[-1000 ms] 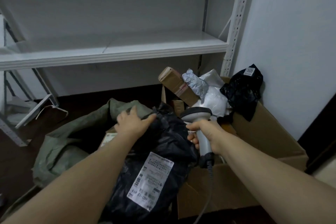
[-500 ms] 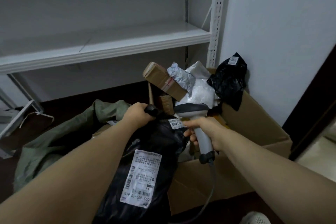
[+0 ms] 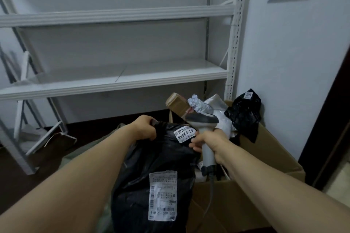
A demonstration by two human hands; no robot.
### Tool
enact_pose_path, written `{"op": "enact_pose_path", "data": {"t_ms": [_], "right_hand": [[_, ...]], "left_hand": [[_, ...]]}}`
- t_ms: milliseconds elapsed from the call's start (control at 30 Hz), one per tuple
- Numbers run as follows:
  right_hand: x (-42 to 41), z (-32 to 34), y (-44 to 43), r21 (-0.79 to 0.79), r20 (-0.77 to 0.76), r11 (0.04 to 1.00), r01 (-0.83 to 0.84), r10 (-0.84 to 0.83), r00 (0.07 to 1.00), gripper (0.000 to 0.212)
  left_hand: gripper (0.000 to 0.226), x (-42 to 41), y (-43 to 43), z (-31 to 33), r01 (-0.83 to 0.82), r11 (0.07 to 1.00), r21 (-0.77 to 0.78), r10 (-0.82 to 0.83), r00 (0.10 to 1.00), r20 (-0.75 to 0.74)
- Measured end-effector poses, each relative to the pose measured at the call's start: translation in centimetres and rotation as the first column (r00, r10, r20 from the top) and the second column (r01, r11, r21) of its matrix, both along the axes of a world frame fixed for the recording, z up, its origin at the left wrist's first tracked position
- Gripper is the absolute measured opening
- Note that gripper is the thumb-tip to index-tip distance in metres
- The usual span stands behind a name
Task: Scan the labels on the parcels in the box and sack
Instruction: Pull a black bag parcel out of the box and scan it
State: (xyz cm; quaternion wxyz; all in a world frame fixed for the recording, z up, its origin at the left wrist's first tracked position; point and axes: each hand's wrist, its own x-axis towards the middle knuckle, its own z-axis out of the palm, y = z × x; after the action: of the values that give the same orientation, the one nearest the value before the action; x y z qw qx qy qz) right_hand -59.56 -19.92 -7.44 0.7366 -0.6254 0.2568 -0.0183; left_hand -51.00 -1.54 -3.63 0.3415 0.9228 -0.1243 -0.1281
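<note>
Left hand (image 3: pixel 145 127) tight around black parcel (image 3: pixel 155 157) top; right hand (image 3: pixel 210 141) around scanner (image 3: pixel 203 120) grip

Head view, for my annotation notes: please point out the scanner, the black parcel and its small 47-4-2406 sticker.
scanner (image 3: pixel 205 131), head view, on its grey neck.
black parcel (image 3: pixel 161 157), head view, on bare plastic between its labels.
small sticker (image 3: pixel 184 134), head view, on the printed number.

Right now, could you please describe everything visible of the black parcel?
The black parcel is a crinkled plastic bag held upright, its top bunched in the left hand. A small label reading 47-4-2406 sits near the top; a large shipping label with barcodes lies lower, upside down. The right hand holds a scanner beside it.
</note>
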Motion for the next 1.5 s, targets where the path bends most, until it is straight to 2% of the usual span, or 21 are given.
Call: {"op": "enact_pose_path", "data": {"t_ms": [33, 100, 133, 233, 267, 300, 367, 467, 633, 800, 967, 1167, 1267, 1500], "right_hand": [[-0.3, 0.4, 0.3, 0.007, 0.017, 1.000, -0.019, 0.019, 1.000, 0.017], [-0.9, 1.2, 1.1, 0.020, 0.056, 0.998, -0.052, 0.051, 0.997, 0.019], [-1.0, 1.4, 1.4, 0.028, 0.073, 0.998, -0.058, 0.056, 0.996, 0.019], [-1.3, 2.1, 2.1, 0.040, 0.102, 0.996, -0.074, 0.070, 0.992, 0.020], [-1.5, 2.4, 2.3, 0.033, 0.107, 0.996, -0.086, 0.082, 0.991, 0.019], [-1.6, 2.6, 2.5, 0.018, 0.113, 0.995, -0.101, 0.098, 0.989, 0.019], [-2.0, 3.2, 2.7, -0.064, 0.123, 0.989, -0.132, 0.139, 0.983, 0.015], [-2.8, 4.0, 2.3, -0.277, 0.084, 0.939, -0.206, 0.237, 0.968, 0.015], [-3.8, 4.2, 2.1, -0.562, -0.001, 0.770, -0.302, 0.364, 0.931, 0.015], [-3.8, 3.2, 2.8, -0.763, 0.025, 0.594, -0.255, 0.421, 0.907, 0.009], [-3.7, 3.6, 2.8, -0.835, 0.006, 0.489, -0.250, 0.463, 0.886, 0.018], [-3.1, 3.5, 2.2, -0.868, -0.030, 0.426, -0.256, 0.468, 0.883, 0.006], [-3.1, 3.5, 2.2, -0.882, -0.049, 0.389, -0.264, 0.483, 0.874, 0.018], [-3.4, 3.8, 2.6, -0.857, -0.011, 0.445, -0.258, 0.486, 0.874, 0.015]], "left_hand": [[0.053, -0.1, 0.1, 0.5, 0.046, 0.993, 0.108, -0.051, 0.998, 0.046], [0.076, -0.4, -0.1, 1.6, 0.073, 0.985, 0.159, -0.088, 0.992, 0.089], [0.075, -0.5, -0.4, 2.1, 0.094, 0.980, 0.176, -0.114, 0.988, 0.107], [0.046, -1.2, -1.1, 3.2, 0.158, 0.917, 0.365, -0.209, 0.972, 0.106], [0.037, -1.2, -1.2, 3.1, 0.172, 0.907, 0.385, -0.229, 0.967, 0.107], [0.031, -1.3, -1.2, 2.8, 0.184, 0.905, 0.383, -0.246, 0.962, 0.120], [0.034, -1.1, -1.0, 2.4, 0.181, 0.912, 0.369, -0.253, 0.955, 0.156], [0.037, -0.6, 0.1, 2.4, 0.113, 0.931, 0.348, -0.184, 0.967, 0.178], [0.028, 0.5, 2.1, 2.5, -0.046, 0.986, 0.159, 0.021, 0.987, 0.157], [0.029, 0.5, 3.1, 2.2, -0.085, 0.987, 0.136, 0.061, 0.983, 0.174], [0.037, 0.7, 3.3, 1.9, -0.090, 0.987, 0.134, 0.064, 0.981, 0.184], [0.036, 0.7, 3.0, 1.7, -0.079, 0.988, 0.135, 0.053, 0.981, 0.186], [0.035, 0.7, 3.0, 1.7, -0.071, 0.989, 0.128, 0.047, 0.982, 0.182], [0.035, 0.6, 3.0, 1.7, -0.068, 0.988, 0.142, 0.040, 0.981, 0.191]]}}
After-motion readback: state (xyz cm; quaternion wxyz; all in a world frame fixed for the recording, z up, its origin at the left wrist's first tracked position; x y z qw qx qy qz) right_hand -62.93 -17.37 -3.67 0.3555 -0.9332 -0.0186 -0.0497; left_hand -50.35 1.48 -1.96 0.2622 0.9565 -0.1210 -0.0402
